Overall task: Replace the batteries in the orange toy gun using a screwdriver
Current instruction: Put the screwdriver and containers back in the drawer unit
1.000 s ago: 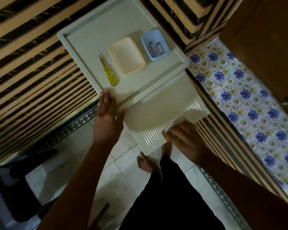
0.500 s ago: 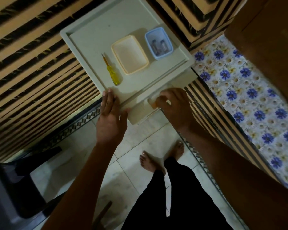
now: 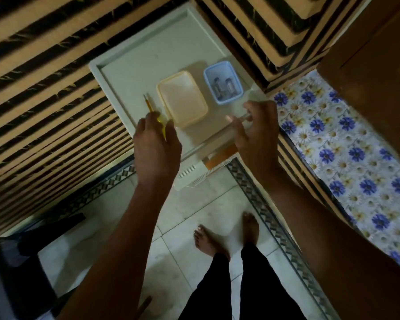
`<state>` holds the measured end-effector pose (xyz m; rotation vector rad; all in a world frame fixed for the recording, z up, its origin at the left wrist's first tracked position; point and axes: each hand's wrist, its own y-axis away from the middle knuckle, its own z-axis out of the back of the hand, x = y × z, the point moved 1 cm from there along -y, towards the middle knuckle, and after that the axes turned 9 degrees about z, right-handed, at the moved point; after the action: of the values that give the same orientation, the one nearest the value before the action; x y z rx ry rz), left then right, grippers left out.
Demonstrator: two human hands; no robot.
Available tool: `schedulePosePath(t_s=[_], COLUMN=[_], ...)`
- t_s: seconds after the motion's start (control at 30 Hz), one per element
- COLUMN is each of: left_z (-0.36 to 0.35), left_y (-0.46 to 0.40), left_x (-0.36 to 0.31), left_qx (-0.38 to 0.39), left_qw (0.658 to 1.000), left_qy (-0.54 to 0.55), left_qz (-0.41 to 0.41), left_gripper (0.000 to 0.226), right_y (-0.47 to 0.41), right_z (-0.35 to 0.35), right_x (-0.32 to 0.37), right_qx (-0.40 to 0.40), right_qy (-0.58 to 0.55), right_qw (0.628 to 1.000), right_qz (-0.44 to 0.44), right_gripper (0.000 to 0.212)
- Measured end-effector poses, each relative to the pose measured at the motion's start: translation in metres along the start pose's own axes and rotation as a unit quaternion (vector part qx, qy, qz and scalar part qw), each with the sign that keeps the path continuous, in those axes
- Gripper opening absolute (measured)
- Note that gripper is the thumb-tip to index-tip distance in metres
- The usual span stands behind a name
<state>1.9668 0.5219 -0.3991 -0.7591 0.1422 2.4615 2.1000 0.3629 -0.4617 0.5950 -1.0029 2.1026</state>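
Ribbed white panel now tucked under the cream plastic tray [image 3: 116, 72]. Left hand [image 3: 156, 144] reaching, fingers loose, onto yellow-handled screwdriver [image 3: 150, 107], likely to start unscrewing; right hand [image 3: 255, 132] curled, grip unclear.

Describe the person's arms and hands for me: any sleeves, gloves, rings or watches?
Both forearms are bare as far as the frame shows: no sleeves, no gloves. The left hand and right hand show no watch or wristband. The light is too dim and the picture too blurred to tell about rings.
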Motion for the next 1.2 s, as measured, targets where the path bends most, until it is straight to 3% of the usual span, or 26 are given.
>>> schedulePosePath(t_s=[0.13, 0.2, 0.3, 0.4, 0.5, 0.67, 0.83, 1.1, 1.2], left_z=[-0.011, -0.017, -0.023, -0.029, -0.029, -0.020, -0.015, -0.062, -0.095], left_y=[-0.033, -0.041, -0.045, -0.043, -0.030, 0.023, 0.108, 0.183, 0.180], left_x=[-0.034, -0.036, -0.030, -0.024, -0.026, -0.026, -0.039, -0.037, -0.018], left_qx=[0.023, 0.044, 0.061, 0.060, 0.064, 0.071, 0.098, 0.156, 0.147], left_qw=[0.995, 0.988, 0.980, 0.978, 0.971, 0.967, 0.942, 0.905, 0.893], left_qy=[-0.012, -0.041, -0.028, 0.034, 0.099, 0.151, 0.208, 0.231, 0.235], left_qz=[0.094, 0.145, 0.190, 0.198, 0.209, 0.191, 0.244, 0.321, 0.355], left_gripper=[0.034, 0.037, 0.041, 0.041, 0.038, 0.028, 0.033, 0.025, 0.030], right_y=[-0.054, -0.069, -0.077, -0.071, -0.057, -0.016, 0.039, 0.091, 0.098], right_z=[-0.011, -0.013, -0.011, -0.007, 0.006, 0.057, 0.096, 0.094, 0.069], right_x=[0.000, 0.000, 0.003, -0.002, -0.011, -0.020, -0.031, -0.070, -0.095], right_qx=[0.027, 0.068, 0.063, 0.053, 0.041, 0.024, 0.011, 0.032, 0.055], right_qy=[-0.017, -0.061, -0.150, -0.189, -0.210, -0.279, -0.305, -0.277, -0.261], right_qw=[0.990, 0.974, 0.946, 0.924, 0.912, 0.891, 0.868, 0.853, 0.852], right_qz=[-0.139, -0.209, -0.282, -0.328, -0.350, -0.357, -0.392, -0.440, -0.451], right_gripper=[0.041, 0.028, 0.008, 0.022, 0.013, 0.027, 0.008, 0.033, 0.031])
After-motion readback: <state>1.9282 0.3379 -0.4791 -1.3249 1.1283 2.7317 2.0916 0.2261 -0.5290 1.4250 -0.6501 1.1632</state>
